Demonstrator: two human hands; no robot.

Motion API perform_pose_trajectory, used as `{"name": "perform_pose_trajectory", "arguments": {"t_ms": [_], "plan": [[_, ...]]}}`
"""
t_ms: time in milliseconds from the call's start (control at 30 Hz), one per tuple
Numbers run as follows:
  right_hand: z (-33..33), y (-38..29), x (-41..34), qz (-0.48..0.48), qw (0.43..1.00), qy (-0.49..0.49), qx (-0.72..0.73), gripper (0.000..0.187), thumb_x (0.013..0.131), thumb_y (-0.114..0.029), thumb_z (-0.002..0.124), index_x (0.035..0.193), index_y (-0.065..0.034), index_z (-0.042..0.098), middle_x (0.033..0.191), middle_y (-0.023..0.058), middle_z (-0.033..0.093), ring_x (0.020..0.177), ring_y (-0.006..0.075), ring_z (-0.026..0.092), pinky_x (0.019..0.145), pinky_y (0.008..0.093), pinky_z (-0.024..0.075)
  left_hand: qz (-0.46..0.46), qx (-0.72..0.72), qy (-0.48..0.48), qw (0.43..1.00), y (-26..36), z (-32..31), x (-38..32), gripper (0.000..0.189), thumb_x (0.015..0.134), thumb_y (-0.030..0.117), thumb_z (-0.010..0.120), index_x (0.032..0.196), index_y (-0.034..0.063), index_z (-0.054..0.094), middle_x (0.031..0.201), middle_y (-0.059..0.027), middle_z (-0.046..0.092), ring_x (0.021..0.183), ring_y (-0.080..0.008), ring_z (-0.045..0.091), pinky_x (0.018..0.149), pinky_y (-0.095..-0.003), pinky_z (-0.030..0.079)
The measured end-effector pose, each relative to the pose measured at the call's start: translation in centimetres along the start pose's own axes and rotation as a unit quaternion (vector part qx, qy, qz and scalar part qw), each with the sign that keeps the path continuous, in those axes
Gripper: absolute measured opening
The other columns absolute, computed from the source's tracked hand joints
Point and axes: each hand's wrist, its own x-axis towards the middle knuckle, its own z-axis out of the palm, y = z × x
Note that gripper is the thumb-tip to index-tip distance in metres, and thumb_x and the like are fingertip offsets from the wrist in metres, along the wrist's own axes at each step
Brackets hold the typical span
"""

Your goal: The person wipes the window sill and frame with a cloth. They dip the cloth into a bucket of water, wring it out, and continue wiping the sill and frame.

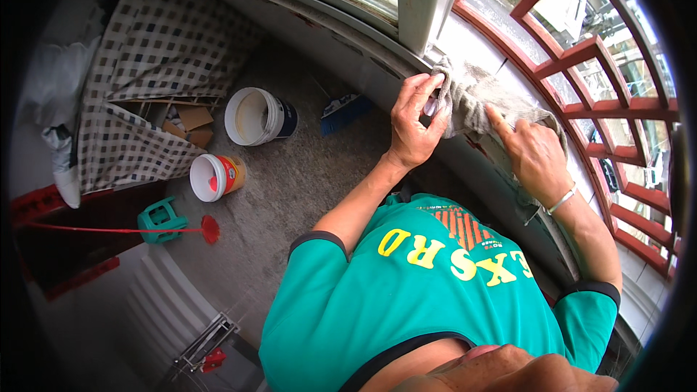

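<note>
A crumpled grey cloth [476,100] lies over the window sill beside the upright white window frame [425,5]. My left hand [414,122] pinches its left end between thumb and fingers, close to the foot of that frame. On the cloth's right part rests my right hand [531,155], index finger stretched onto the fabric and the other fingers curled over it. The right thumb is hidden. A light-coloured bracelet [562,199] circles the right wrist. Below the cloth, the sill edge [498,160] looks worn and chipped.
Red window bars [585,60] curve along the right. On the floor at left stand a large white bucket [248,117], a smaller bucket [207,177] and a green plastic stool [160,221]. A blue broom [346,114] lies near the wall. Checked fabric [136,147] partly covers cardboard boxes [193,118].
</note>
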Motion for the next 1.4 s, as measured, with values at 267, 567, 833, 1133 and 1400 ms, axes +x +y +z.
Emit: {"name": "perform_pose_trajectory", "arguments": {"t_ms": [267, 567, 833, 1133, 1400], "plan": [[1.6, -0.7, 7.9, -0.035, 0.991, 0.102, 0.078, 0.065, 0.085, -0.005, 0.052, 0.15, -0.0089, 0.042, 0.069, 0.0173, 0.057, 0.063, 0.0353, 0.061, 0.061, 0.0461, 0.0492, 0.031, 0.109, 0.037, 0.993, -2.1, -2.3, 3.9, 0.038, 0.081, -0.001, 0.066, 0.118, -0.0063, 0.061, 0.114, -0.021, 0.058, 0.101, -0.0378, 0.061, 0.089, -0.0405, 0.051], [2.2, 0.9, 6.8, -0.044, 0.987, 0.037, 0.147, 0.069, 0.081, -0.002, 0.054, 0.148, -0.0062, 0.042, 0.065, 0.0166, 0.059, 0.06, 0.0363, 0.061, 0.057, 0.0487, 0.0469, 0.052, 0.087, 0.011, 0.995, -1.7, -1.5, 1.6, 0.033, 0.083, 0.004, 0.071, 0.114, -0.0075, 0.063, 0.109, -0.0195, 0.063, 0.096, -0.034, 0.065, 0.083, -0.0373, 0.052], [2.8, 1.7, 7.9, -0.04, 0.978, 0.018, 0.202, 0.066, 0.08, 0.001, 0.054, 0.145, -0.0079, 0.046, 0.066, 0.023, 0.06, 0.063, 0.0418, 0.062, 0.06, 0.0521, 0.047, 0.016, 0.101, 0.033, 0.994, -1.7, -0.5, 1.4, 0.029, 0.084, 0.001, 0.068, 0.111, -0.0078, 0.062, 0.103, -0.0197, 0.062, 0.088, -0.0336, 0.065, 0.076, -0.0378, 0.052], [2.1, 0.4, 9.1, -0.011, 0.983, 0.023, 0.183, 0.057, 0.081, 0.001, 0.053, 0.137, -0.009, 0.053, 0.067, 0.023, 0.06, 0.064, 0.043, 0.062, 0.06, 0.0533, 0.048, -0.05, 0.034, 0.097, 0.993, -2.7, 0.7, 1.6, 0.02, 0.085, -0.005, 0.062, 0.105, -0.007, 0.06, 0.09, -0.0137, 0.058, 0.071, -0.0204, 0.057, 0.063, -0.0306, 0.047], [2.6, 0.7, 8.0, 0.002, 0.986, 0.017, 0.164, 0.031, 0.088, -0.009, 0.052, 0.118, -0.0069, 0.058, 0.066, 0.023, 0.061, 0.065, 0.0438, 0.063, 0.058, 0.0543, 0.048, -0.005, 0.077, 0.059, 0.995, -1.8, 2.6, -0.4, 0.015, 0.084, -0.001, 0.066, 0.098, -0.0035, 0.062, 0.083, -0.0167, 0.058, 0.073, -0.0347, 0.061, 0.065, -0.0388, 0.049]]}}
